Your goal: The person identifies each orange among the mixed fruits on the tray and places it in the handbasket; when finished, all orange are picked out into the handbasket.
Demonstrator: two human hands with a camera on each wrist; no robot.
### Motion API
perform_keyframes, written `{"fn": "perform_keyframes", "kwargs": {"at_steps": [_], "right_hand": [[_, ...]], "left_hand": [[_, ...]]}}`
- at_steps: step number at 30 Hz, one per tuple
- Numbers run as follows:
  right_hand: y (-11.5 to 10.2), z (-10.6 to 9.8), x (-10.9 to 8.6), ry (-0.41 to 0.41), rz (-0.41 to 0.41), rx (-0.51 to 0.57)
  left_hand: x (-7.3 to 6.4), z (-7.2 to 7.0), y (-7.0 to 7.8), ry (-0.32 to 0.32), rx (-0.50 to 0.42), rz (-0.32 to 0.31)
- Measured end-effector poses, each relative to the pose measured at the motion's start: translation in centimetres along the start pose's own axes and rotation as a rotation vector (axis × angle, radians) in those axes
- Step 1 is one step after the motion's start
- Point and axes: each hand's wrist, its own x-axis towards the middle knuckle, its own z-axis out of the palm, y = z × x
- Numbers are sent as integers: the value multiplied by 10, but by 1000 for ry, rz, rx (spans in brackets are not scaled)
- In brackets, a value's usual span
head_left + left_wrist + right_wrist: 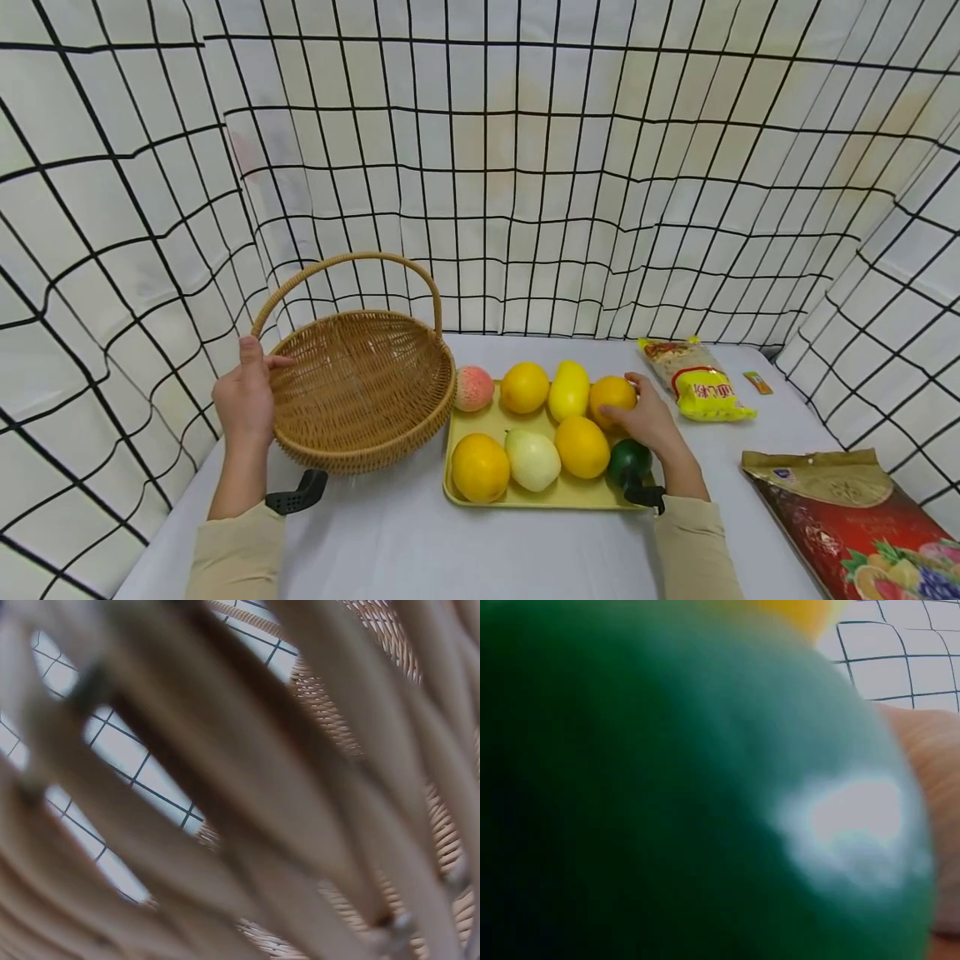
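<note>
My left hand (247,392) grips the left rim of a brown wicker basket (360,392), near the foot of its arched handle. The basket tilts so that its inside faces me; blurred wicker strands (247,765) fill the left wrist view. My right hand (651,417) has its thumb and fingers around an orange (611,400) at the back right of a yellow tray (555,498). Below that hand sits a glossy dark green fruit (628,462), which covers most of the right wrist view. Part of the right hand (937,787) shows behind it.
The tray also carries a peach (475,389), a long yellow fruit (569,392), a pale pear (533,460) and more oranges (480,468). Rightward lie a yellow-ended food bag (697,379), a small packet (757,382) and a red bag (862,521). Black netting (517,221) surrounds the table.
</note>
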Motion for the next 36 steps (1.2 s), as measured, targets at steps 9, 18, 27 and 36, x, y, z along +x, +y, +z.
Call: {"fn": "perform_keyframes", "kwargs": {"at_steps": [9,18,27,36], "right_hand": [[4,5,-4,17,12,-71],[-17,-7,-13,115,-12,-64],[-44,-5,-23,180,-100,42],[-78,18,-31,166,-180,148]], "left_hand": [[-2,2,0,39,90,51],[-4,6,-1,87,112,122],[-1,7,-4,97,122,148],[-4,5,-5,133,99,145]]}}
